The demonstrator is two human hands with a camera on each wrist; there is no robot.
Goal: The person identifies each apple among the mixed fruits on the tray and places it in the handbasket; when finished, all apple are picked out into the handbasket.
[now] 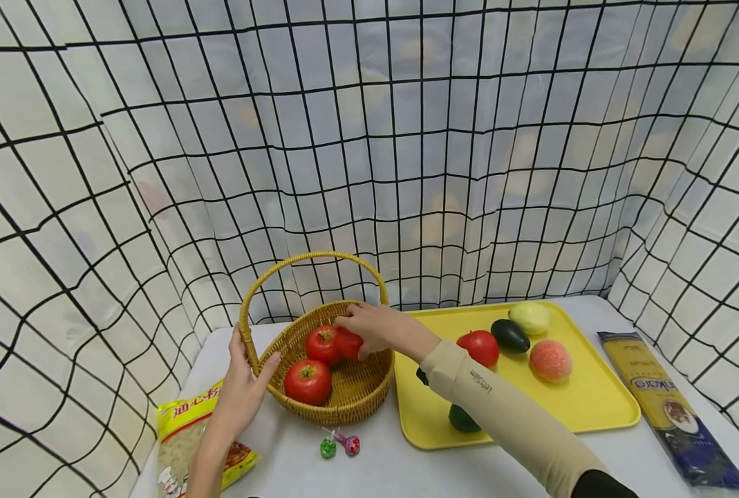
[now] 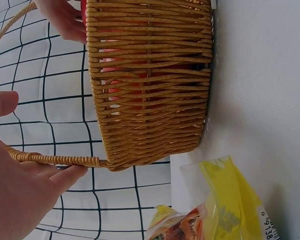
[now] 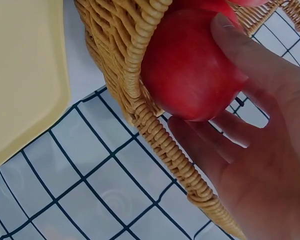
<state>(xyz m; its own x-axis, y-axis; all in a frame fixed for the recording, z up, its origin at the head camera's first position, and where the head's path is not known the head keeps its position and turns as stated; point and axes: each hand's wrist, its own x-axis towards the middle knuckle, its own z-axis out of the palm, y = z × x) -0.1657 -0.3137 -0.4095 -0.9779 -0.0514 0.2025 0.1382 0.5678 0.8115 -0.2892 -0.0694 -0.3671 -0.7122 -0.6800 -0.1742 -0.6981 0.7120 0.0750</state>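
Observation:
My right hand (image 1: 369, 328) reaches into a wicker basket (image 1: 359, 404) and grips a red apple (image 3: 190, 67) between thumb and fingers, just inside the rim in the right wrist view. Two more red apples, a front one (image 1: 307, 382) and one behind it (image 1: 323, 345), lie in the basket. At the basket's left side, my left hand (image 1: 241, 391) touches the foot of the arched handle (image 2: 65, 160). Its fingers lie fairly straight behind the handle, and the thumb stands apart from it.
Right of the basket, a yellow tray (image 1: 583, 408) holds a red apple (image 1: 479, 348), a dark avocado (image 1: 509, 336), a peach (image 1: 551, 361) and a pale green fruit (image 1: 529, 317). A macaroni bag (image 1: 179, 443), wrapped candies (image 1: 328, 447) and a pasta pack (image 1: 674, 415) lie around; black netting surrounds the table.

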